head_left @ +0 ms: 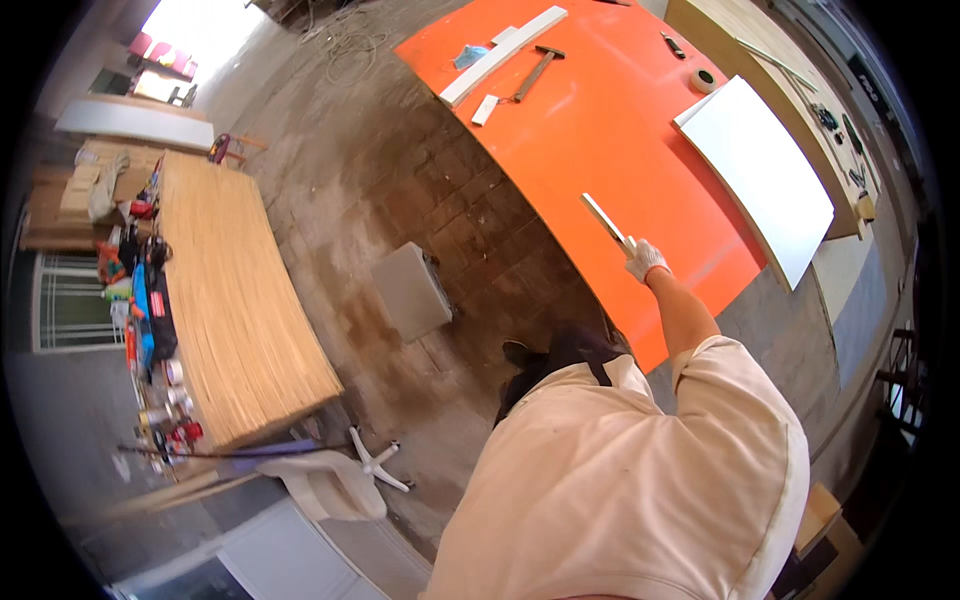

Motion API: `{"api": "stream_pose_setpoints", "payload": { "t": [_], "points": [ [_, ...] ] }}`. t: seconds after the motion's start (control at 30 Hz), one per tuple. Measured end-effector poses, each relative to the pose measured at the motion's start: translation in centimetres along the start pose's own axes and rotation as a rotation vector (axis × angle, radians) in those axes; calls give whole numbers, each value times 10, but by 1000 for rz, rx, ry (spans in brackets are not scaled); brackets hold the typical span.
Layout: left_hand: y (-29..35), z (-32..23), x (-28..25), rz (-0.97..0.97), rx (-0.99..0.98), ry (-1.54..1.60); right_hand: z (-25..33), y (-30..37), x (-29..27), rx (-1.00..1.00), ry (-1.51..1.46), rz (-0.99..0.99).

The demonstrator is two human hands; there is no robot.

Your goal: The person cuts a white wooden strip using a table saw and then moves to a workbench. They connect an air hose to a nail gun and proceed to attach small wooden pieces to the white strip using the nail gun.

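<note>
My right hand [647,262], in a whitish glove with a red-orange cuff, is closed around one end of a narrow white strip [603,218]. The strip points away and to the left over the orange tabletop [640,120], near its left edge. Whether it touches the surface, I cannot tell. My left hand is out of view. Toward the far end of the table lie a hammer [537,76], a long white board strip [505,55], a small white block [485,110] and a crumpled blue face mask [470,57].
White panels [765,165] lie at the table's right side, near a tape roll [703,80] and a utility knife [673,45]. A grey stool [412,292] stands left of the table. Further left is a stack of wooden sheets [235,310], with a white chair base [375,462] near it.
</note>
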State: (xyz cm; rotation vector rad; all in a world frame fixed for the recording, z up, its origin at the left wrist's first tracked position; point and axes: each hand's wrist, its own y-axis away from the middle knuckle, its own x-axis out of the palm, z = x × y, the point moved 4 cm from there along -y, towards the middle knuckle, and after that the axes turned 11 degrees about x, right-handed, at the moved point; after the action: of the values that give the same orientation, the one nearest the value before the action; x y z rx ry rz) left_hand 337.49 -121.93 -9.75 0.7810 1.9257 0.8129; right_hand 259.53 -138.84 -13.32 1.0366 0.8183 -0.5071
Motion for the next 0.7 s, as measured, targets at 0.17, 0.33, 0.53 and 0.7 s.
{"api": "stream_pose_setpoints", "payload": {
  "t": [0.17,0.33,0.53,0.7],
  "points": [
    [-102,-13,-146,-68,79,155,65,-27,2,54,70,-7],
    [-188,-137,-355,-372,-29,696,111,-100,14,116,-2,-50],
    [-262,-190,-466,-318,347,-108,150,-218,43,199,9,-65],
    [-309,-258,-473,145,216,-194,193,-264,-30,464,110,23]
  ]
}}
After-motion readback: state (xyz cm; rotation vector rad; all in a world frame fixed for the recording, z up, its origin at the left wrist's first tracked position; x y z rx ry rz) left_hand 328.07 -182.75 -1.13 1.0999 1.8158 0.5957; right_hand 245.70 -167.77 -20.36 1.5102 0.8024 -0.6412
